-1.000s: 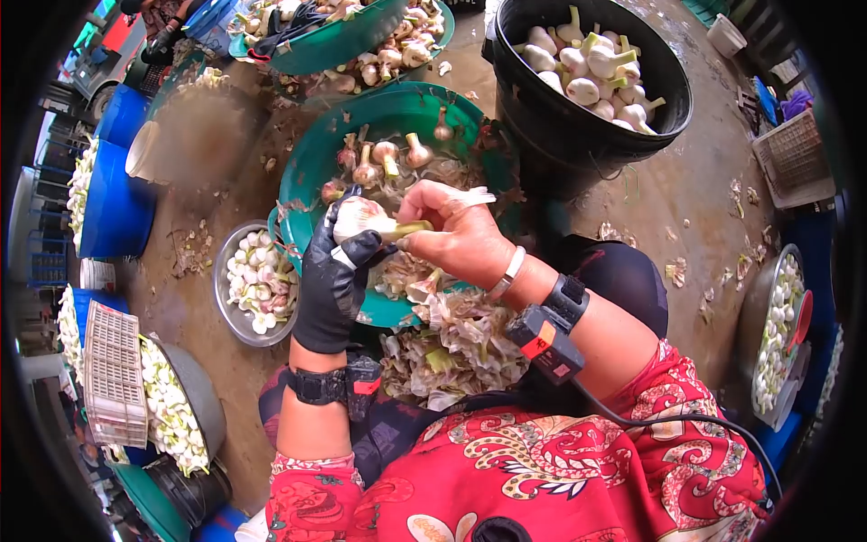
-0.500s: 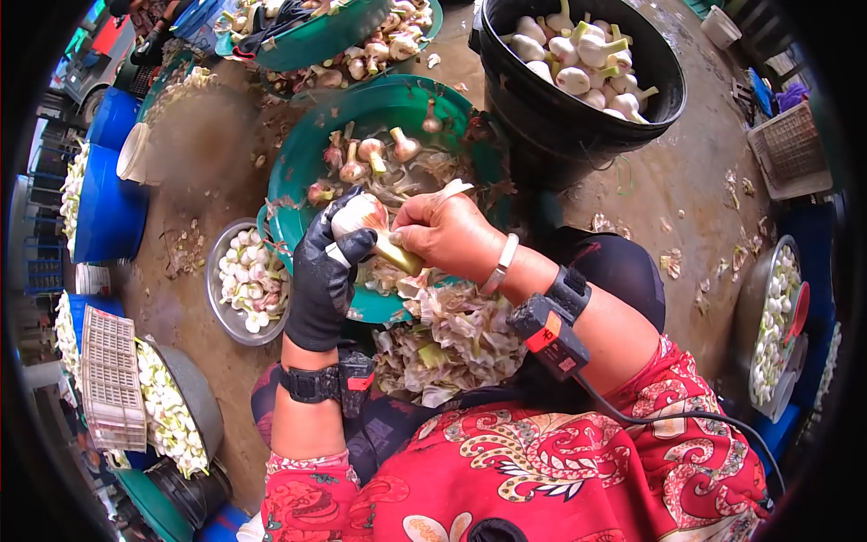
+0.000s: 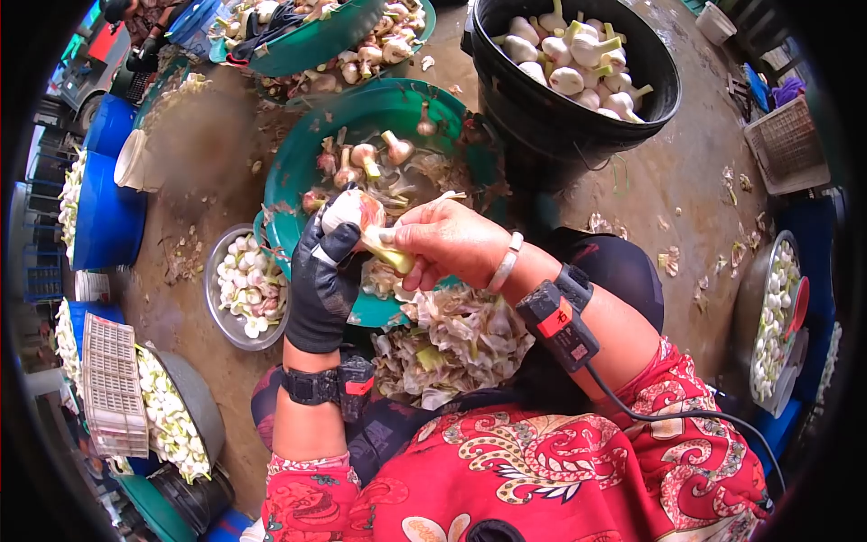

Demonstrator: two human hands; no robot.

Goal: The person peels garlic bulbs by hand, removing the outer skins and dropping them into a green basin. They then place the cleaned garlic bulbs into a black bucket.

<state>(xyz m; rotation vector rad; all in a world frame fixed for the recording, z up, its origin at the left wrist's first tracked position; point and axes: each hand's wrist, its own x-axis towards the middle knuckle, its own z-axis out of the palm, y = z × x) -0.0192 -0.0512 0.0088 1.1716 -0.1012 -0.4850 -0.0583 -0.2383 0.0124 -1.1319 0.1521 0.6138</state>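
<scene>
In my left hand (image 3: pixel 321 285), which wears a black glove, a garlic bulb (image 3: pixel 347 211) is gripped with its cut green stem pointing down to the right. My bare right hand (image 3: pixel 456 238) pinches loose skin at the bulb's neck, thumb against the stem; a pale strip of peel sticks up behind its knuckles. Both hands are over the near part of a green tub (image 3: pixel 282 185). Several unpeeled garlic bulbs (image 3: pixel 397 147) lie in it among papery scraps. Below my hands sits a heap of garlic skins (image 3: pixel 470 343).
A steel bowl of peeled garlic (image 3: pixel 210 294) stands left of the tub. At the far right is a black bucket (image 3: pixel 578 126) of cleaned bulbs. Another green basin (image 3: pixel 316 45) holds more garlic at the back. Crates and blue tubs (image 3: pixel 108 217) line the left; a person's arm shows far left.
My right hand has shifted slightly down the bulb's neck, its lower fingers now more spread beneath the stem. The bulb has moved slightly left with my left hand.
</scene>
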